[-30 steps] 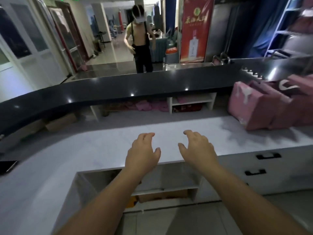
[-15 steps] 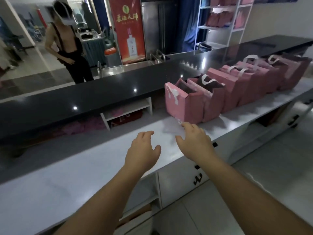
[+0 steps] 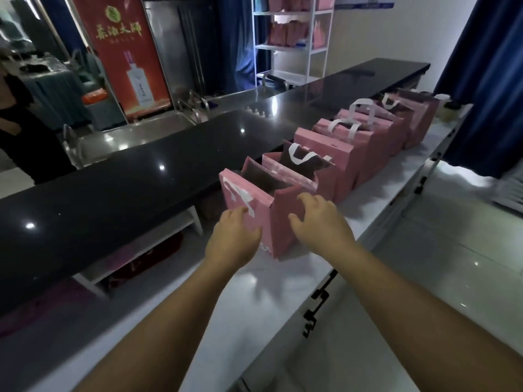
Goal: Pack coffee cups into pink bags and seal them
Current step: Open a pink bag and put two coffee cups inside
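A row of several pink bags with white handles stands on the white counter (image 3: 254,301), running away to the upper right. The nearest pink bag (image 3: 278,210) stands upright with its top open and a dark lining showing. My left hand (image 3: 233,239) touches its near left face, fingers loosely spread. My right hand (image 3: 319,219) lies against its right side, fingers lightly bent over the panel. Neither hand has closed round the bag. What is inside the bags is hidden; no coffee cup shows.
A raised black bar top (image 3: 141,179) runs along the far side of the counter. Drawers with black handles (image 3: 317,304) sit below the front edge. A person in black (image 3: 17,131) stands beyond the bar at left. A white shelf unit (image 3: 291,38) holds more pink bags.
The view swung right and closer along the counter. Both hands moved forward from hovering over bare counter to touching the two sides of the nearest pink bag.
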A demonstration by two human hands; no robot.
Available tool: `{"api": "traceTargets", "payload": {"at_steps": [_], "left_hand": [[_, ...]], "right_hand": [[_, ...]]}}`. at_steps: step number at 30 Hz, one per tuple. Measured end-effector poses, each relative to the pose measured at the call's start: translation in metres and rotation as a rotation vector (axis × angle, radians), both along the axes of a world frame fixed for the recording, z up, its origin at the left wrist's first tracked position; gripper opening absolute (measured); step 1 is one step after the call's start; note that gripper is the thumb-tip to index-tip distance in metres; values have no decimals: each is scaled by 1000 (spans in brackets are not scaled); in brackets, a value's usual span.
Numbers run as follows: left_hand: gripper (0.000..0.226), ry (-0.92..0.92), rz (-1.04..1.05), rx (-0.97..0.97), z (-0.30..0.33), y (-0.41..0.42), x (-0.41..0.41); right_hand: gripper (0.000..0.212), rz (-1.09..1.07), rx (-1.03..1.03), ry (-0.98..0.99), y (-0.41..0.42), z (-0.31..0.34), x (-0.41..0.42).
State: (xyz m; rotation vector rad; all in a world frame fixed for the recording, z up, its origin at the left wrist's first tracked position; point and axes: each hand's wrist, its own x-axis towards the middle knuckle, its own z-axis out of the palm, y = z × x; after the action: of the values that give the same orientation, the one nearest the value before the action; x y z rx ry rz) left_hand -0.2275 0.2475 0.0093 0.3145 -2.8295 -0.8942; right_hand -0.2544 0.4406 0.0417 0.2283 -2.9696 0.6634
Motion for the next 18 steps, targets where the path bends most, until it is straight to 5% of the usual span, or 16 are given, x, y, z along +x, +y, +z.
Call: {"api": "traceTargets", "payload": {"at_steps": [11, 18], "left_hand": [[41, 149, 20, -26, 7, 23, -125], [66, -127, 315, -252, 4, 28, -171]], "right_hand": [[38, 77, -31, -10, -7, -11, -139], [27, 284, 41, -145, -17, -15, -214]]}}
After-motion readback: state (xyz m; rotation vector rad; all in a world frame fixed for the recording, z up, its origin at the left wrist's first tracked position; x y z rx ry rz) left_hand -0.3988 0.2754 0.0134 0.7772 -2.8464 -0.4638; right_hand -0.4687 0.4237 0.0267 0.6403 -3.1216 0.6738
